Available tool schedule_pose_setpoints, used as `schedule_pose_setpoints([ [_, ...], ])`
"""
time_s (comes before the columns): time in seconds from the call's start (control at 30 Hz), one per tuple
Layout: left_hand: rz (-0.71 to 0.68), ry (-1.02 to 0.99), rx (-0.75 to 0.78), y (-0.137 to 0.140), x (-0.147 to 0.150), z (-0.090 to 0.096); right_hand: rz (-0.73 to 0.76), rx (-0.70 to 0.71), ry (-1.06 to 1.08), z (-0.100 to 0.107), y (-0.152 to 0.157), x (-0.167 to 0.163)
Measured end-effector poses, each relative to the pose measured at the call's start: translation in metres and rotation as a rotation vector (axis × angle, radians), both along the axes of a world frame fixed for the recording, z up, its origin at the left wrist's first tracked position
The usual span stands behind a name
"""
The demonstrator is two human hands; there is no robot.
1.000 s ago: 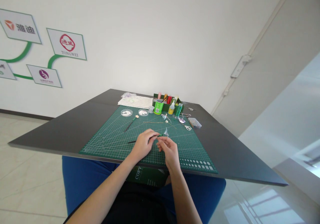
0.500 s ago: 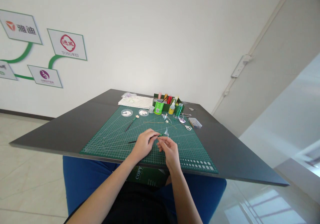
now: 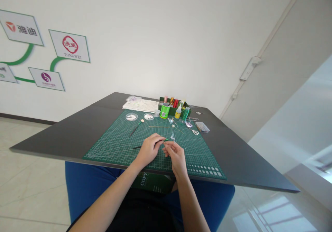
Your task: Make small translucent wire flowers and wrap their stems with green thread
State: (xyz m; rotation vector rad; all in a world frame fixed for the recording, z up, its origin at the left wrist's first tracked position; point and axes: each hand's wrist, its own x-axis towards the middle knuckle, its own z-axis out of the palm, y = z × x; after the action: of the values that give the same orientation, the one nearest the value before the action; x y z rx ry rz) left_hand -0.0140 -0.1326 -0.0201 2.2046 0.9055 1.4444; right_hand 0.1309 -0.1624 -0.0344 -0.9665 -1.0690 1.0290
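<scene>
- At the bottom centre, a green package marked COPY shows under the table; its lower part is hidden.
- Right hand, just right of centre: fingers curled, thumb and forefinger tips close together; I cannot tell whether they pinch anything.
- Left hand, touching or nearly touching it: thumb and fingers pinch a dark stick. The stick lies just below the frame's centre, its middle hidden by that hand.
- Beyond the fingertips, the stick's end is green; a clear piece beside it is perhaps attached, though too small to be sure.
- On the mat, left of centre, a second stick bears a pale tip.
- Right of centre, white-handled scissors and a clear case; its contents are hard to make out.
- Farther up, two round dishes hold small dark and white bits.
- Right of them, a white jar, then a green can with dark handles showing above its rim.
- Behind the can and a bottle, a green box holds pink, orange and red spools, partly hidden.
</scene>
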Motion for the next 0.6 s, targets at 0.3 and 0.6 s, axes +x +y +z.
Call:
schedule_pose_setpoints([
  [0.3,0.005,0.0,0.008,0.0004,0.0007,-0.0006,-0.019,0.003,0.018,-0.0016,0.0018,-0.0014],
  [0.6,0.011,0.01,-0.002,0.0,0.0009,0.0017,-0.017,-0.003,0.009,-0.0008,0.0016,-0.0008],
])
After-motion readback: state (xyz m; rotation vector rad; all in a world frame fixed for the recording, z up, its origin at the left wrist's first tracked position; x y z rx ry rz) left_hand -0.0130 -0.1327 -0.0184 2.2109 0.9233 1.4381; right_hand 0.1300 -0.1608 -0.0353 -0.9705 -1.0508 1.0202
